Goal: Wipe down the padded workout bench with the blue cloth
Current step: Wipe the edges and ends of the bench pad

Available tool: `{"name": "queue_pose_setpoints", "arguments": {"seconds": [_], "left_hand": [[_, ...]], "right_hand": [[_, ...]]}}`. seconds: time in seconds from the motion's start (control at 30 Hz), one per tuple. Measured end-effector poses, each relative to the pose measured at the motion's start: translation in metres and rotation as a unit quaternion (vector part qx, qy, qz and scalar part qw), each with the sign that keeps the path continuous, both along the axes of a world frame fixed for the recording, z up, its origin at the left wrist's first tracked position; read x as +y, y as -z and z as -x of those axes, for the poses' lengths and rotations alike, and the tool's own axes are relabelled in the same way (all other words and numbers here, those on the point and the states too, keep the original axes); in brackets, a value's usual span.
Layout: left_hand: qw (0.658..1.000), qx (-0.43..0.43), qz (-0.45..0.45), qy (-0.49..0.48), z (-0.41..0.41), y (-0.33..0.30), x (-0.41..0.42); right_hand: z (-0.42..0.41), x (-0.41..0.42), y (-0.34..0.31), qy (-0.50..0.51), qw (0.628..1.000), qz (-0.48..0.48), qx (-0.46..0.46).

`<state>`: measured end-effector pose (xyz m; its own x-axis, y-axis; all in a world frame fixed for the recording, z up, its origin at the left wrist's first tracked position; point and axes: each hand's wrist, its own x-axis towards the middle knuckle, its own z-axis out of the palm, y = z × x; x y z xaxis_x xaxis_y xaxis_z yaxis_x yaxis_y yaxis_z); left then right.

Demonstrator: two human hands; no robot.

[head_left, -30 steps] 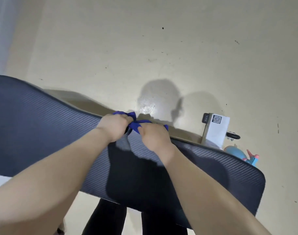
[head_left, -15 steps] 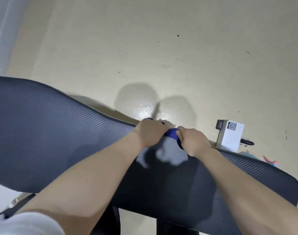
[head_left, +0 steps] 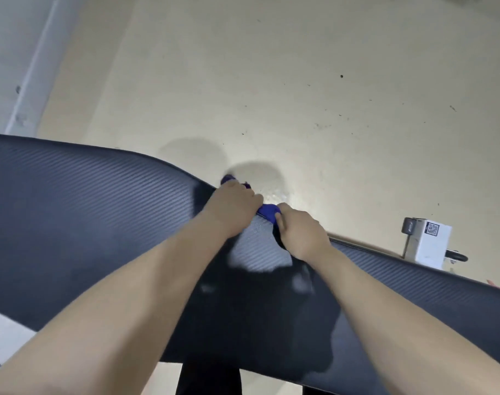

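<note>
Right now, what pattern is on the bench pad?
Fine diagonal ribbing on dark grey-blue bench pad, head view.

Lighting's pretty even and kinda dim, warm cast on the floor (head_left: 300, 81). Light seems to come from behind and above, since soft shadows fall far onto the floor and dark ones cover the near bench (head_left: 86, 201). Small wet-looking glare patch on the floor by the hands. Wide-angle lens bends the bench edge. Whole thing's a bit soft, and the arms up close are blurry.

Blue cloth (head_left: 267, 211) mostly covered by left hand (head_left: 234, 201) and right hand (head_left: 301, 232), fingertips curled out of sight; bench (head_left: 94, 212) cropped left, right and below. Print on white box (head_left: 431, 243) too small to read.
</note>
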<state>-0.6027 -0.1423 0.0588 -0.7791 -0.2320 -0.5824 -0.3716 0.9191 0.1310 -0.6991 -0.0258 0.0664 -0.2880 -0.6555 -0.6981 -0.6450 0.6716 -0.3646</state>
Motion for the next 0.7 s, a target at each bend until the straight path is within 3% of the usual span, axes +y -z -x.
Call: {"name": "queue_pose_setpoints", "arguments": {"seconds": [0.07,0.2,0.33,0.5,0.7], "left_hand": [[0.999,0.008,-0.037,0.007,0.008,0.001,0.011],[0.999,0.026,0.005,0.019,-0.006,-0.003,-0.002],[0.998,0.017,0.030,-0.048,-0.046,-0.015,-0.064],[0.987,-0.015,0.100,-0.126,-0.104,-0.027,-0.141],[0.992,0.004,0.014,-0.125,-0.079,-0.018,-0.111]], "right_hand": [[0.006,0.008,-0.005,0.029,0.999,-0.030,0.022],[-0.013,-0.013,-0.009,0.045,0.997,-0.049,0.026],[-0.058,-0.078,-0.006,0.061,0.998,0.028,0.013],[-0.107,-0.156,0.001,0.010,0.994,0.108,-0.021],[-0.066,-0.120,0.000,-0.001,0.998,0.053,-0.041]]}}
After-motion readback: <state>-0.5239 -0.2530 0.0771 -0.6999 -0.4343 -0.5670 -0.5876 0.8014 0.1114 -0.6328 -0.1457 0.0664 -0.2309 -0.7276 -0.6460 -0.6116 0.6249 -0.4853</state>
